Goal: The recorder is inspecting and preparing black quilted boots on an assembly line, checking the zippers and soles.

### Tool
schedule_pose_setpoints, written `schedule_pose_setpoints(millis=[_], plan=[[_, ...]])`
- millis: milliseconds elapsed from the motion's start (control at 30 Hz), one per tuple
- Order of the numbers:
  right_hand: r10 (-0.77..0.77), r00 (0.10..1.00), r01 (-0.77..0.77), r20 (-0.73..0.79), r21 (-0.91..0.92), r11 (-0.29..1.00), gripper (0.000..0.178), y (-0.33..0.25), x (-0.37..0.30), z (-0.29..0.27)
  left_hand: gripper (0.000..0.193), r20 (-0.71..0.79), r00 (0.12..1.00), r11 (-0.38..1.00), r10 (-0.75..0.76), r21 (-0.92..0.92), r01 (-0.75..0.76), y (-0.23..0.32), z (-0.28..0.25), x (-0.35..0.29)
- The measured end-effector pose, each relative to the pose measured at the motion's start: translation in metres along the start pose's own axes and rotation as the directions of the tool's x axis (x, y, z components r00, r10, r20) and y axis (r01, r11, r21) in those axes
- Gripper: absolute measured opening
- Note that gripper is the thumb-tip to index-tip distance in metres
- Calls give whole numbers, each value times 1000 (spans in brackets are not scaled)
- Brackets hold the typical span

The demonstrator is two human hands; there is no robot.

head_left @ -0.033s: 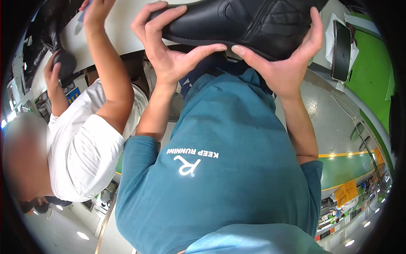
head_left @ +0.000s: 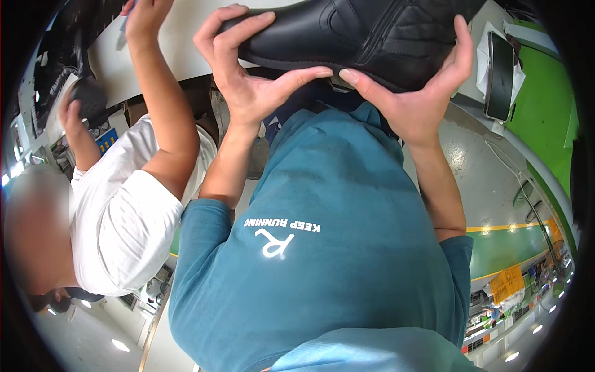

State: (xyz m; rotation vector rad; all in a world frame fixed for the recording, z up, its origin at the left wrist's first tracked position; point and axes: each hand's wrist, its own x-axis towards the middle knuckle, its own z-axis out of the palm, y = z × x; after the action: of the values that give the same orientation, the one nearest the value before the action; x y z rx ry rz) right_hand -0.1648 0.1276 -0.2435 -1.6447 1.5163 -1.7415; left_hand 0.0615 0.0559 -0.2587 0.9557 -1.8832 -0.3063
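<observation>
A black leather boot [head_left: 347, 37] with a quilted panel and a strap is held up at the top of the head view, partly cut off by the edge. Around its toe curl the fingers of my left hand [head_left: 245, 74], its thumb pressed along the lower edge of the sole. My right hand [head_left: 427, 102] grips the heel end, fingers up behind it. Its thumb reaches along the sole side toward the left one, so the two tips almost meet under the boot's middle.
To my left a person in a white shirt [head_left: 124, 229] works, one hand at a thin bluish tool and the other near a dark shoe [head_left: 90, 96]. A pale table [head_left: 186, 46] lies beyond. At right a phone [head_left: 499, 74] rests on white paper beside a green surface [head_left: 542, 93].
The boot and both my hands have barely shifted. The co-worker's raised arm has moved slightly right, and their other hand has moved a little down, away from the dark shoe.
</observation>
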Motion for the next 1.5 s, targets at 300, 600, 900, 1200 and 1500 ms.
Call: schedule_pose_setpoints(millis=[300, 600, 900, 1200, 1500], plan=[[500, 860, -462, 98, 567, 682, 90, 12, 4, -17, 92, 7, 1000, 995, -4, -99, 5, -1, -8, 4], [397, 914, -387, 87, 484, 785, 53, 17, 27, -25, 94, -19, 1000, 994, 23, -109, -25, 5, -2, 22], [-85, 986, 112, -143, 197, 974, 98, -8, 58, -51, 102, 20, 1000, 637, -14, -771, 24, 88, -6, 172], [187, 974, -223, 131, 371, 902, 46, -146, 87, -70, 24, 0, 963, 707, 270, -679, -198, 139, -20, 182], [123, 987, -162, 106, 567, 808, 20, -153, 92, -44, 22, -217, 913, 526, 346, -761, -380, 118, -6, 163]])
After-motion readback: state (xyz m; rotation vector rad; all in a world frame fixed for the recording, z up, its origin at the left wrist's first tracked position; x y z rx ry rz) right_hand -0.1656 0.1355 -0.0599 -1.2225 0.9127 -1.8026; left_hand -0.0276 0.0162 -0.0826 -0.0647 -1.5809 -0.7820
